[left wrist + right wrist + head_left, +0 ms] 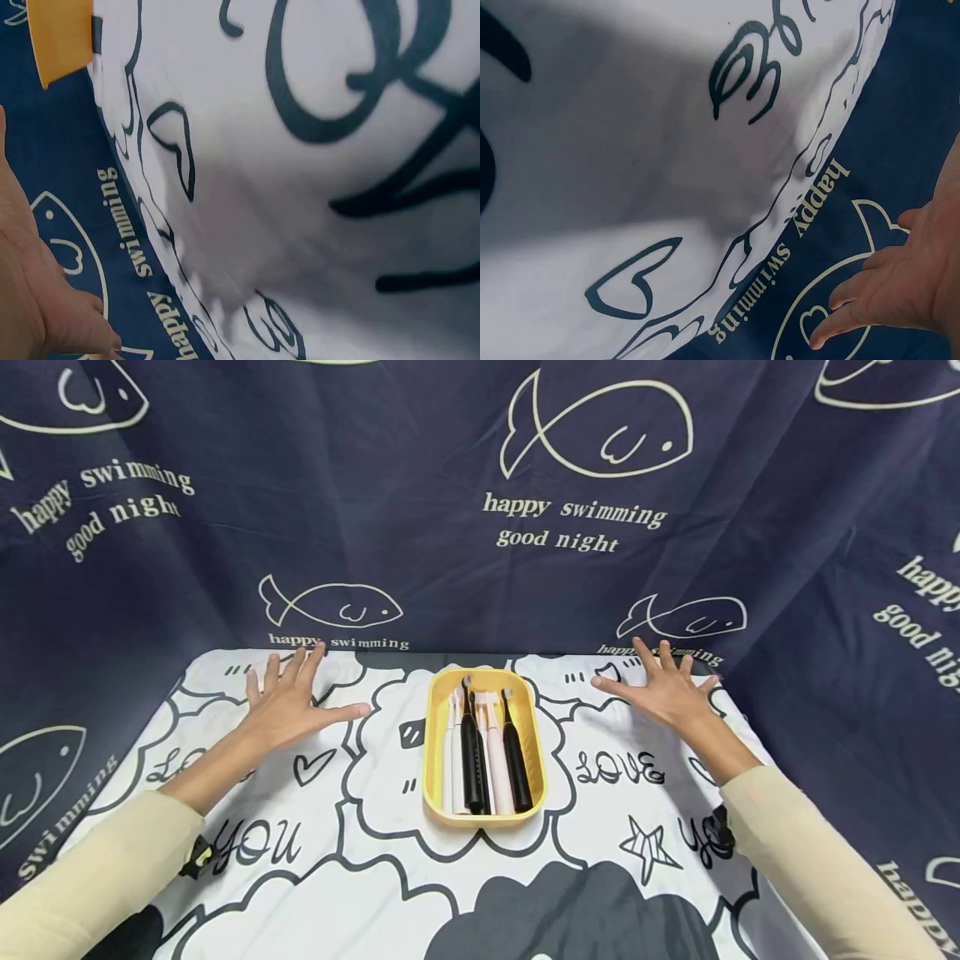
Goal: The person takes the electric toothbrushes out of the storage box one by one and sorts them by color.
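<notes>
A yellow tray lies in the middle of the head view, holding several electric toothbrushes. Among them are a black toothbrush at the right, another black toothbrush left of centre, and a pale pink toothbrush between them. My left hand is spread to the left of the tray, fingers straight and thumb pointing toward it. To the right of the tray, my right hand is spread likewise. Both palms are bare of any object. In the left wrist view, one end of the tray shows at the top left.
A white cloth with black cloud outlines and lettering covers the table. Behind it and along both sides hangs a dark blue curtain printed with fish and words. Cream sleeves cover both forearms.
</notes>
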Demonstrator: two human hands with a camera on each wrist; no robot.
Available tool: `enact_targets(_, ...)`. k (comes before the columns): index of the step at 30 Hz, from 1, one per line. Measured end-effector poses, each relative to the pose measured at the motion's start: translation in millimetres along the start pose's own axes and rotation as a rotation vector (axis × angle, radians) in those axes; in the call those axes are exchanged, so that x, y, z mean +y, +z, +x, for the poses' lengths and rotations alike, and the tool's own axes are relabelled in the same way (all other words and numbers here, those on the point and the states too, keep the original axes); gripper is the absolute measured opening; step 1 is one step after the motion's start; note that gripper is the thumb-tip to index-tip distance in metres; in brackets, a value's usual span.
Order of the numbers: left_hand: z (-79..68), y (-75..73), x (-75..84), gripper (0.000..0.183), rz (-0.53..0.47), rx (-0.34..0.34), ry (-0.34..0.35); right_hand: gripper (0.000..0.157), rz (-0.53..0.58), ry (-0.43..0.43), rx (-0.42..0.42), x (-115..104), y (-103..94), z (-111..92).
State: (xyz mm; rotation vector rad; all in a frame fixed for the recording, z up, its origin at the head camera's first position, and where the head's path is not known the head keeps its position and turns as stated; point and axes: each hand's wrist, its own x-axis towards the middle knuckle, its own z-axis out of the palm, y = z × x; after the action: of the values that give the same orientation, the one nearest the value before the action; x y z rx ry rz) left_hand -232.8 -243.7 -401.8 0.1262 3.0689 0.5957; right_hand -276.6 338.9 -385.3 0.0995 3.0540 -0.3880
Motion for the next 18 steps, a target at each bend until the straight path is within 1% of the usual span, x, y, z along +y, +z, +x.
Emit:
enact_targets(8,-6.2,9.1,16.4,0.143,-0.042,-0.033,0.024,0.132,0.005,0.003,-0.015,-3.1,2.0,-4.9)
enact_targets(18,-15.4,19.3,31.6,0.142,-0.102,-0.051,0.07,0.128,0.045,-0.028,-0.014,-6.8,3.7,-9.8)
